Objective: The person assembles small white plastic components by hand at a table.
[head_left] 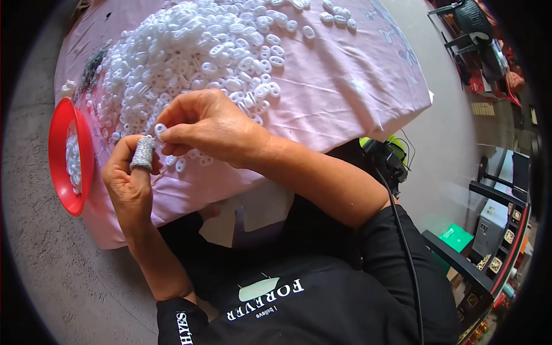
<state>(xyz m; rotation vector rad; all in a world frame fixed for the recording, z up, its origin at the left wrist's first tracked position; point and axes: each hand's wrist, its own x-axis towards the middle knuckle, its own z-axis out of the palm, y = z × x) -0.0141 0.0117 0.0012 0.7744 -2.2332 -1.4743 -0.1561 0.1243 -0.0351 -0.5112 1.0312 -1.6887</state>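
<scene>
Between the thumb and forefinger of my right hand is a small white oval plastic piece with holes through it. My left hand is closed just beside it, thumb against the curled fingers. A grey knitted sleeve wraps the left thumb. Whatever the left fingertips grip is too small to make out. Behind both hands spreads a big heap of similar white pieces, with a few loose ones under the right hand.
A pink cloth covers the table. At its left edge a red bowl stands tilted, with white pieces inside. A black cable runs by my right arm. Past the table's right corner are a dark chair and a green box.
</scene>
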